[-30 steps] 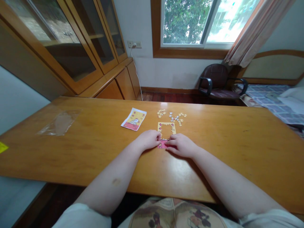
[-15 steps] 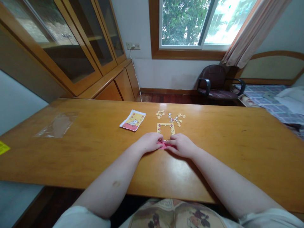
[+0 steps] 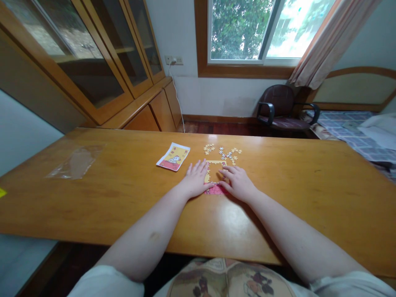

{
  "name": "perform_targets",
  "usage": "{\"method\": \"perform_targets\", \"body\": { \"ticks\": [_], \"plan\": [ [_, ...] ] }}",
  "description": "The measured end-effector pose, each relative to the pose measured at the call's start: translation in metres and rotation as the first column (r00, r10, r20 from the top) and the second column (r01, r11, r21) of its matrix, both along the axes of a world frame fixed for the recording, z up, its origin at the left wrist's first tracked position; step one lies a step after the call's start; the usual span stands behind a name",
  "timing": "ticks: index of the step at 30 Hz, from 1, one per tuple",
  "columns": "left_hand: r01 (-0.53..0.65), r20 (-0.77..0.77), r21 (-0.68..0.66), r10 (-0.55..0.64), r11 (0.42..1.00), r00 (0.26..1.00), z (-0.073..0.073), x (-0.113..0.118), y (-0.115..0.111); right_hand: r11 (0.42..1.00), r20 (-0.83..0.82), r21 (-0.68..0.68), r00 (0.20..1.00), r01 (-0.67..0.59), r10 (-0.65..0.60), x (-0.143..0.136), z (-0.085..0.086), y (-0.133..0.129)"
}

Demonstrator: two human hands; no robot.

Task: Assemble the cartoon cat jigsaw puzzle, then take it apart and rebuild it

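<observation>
A partly joined jigsaw puzzle (image 3: pixel 217 189) lies on the table, its yellow border and pink lower strip framing an open middle. My left hand (image 3: pixel 196 180) rests flat along the puzzle's left side, fingers spread, thumb on the pink strip. Over the right side is my right hand (image 3: pixel 237 181), fingers apart and slightly bent, with nothing visible in them. Loose puzzle pieces (image 3: pixel 227 155) lie scattered just beyond the frame, and a smaller group of yellow pieces (image 3: pixel 208 148) sits to their left. The right hand covers part of the puzzle's right edge.
Left of the puzzle lies a picture card (image 3: pixel 173 157) in yellow and pink. A clear plastic bag (image 3: pixel 77 163) is on the left of the wooden table (image 3: pixel 130 198). Beyond the table stand an office chair (image 3: pixel 280 105) and a glass-doored cabinet (image 3: pixel 130 93).
My left hand has opened out from bent fingers on the pink strip to lying flat on the left side. My right hand has lifted its fingers and shifted slightly up, uncovering more pink.
</observation>
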State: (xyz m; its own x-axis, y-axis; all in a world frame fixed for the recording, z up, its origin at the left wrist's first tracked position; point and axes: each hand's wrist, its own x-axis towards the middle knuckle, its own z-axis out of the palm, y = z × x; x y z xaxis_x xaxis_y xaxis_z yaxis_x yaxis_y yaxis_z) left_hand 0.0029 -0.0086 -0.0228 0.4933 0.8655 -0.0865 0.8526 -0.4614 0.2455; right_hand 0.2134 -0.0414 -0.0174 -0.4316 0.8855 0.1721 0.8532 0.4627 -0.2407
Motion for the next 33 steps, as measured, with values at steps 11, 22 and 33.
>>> {"method": "perform_targets", "body": {
  "ticks": [11, 22, 33],
  "plan": [
    [0.044, -0.101, -0.134, -0.057, 0.990, 0.993, -0.002, -0.002, 0.002, 0.986, 0.132, -0.129, 0.987, 0.108, -0.091, 0.001, -0.015, 0.004],
    [0.062, -0.008, -0.093, -0.063, 0.994, 0.998, -0.002, 0.004, 0.007, 0.974, -0.125, 0.053, 0.969, 0.220, -0.212, 0.011, 0.007, 0.013],
    [0.012, 0.084, -0.079, -0.005, 0.997, 0.996, -0.005, 0.002, 0.010, 0.917, 0.087, -0.041, 0.916, 0.397, -0.392, 0.016, 0.013, 0.076]
  ]
}}
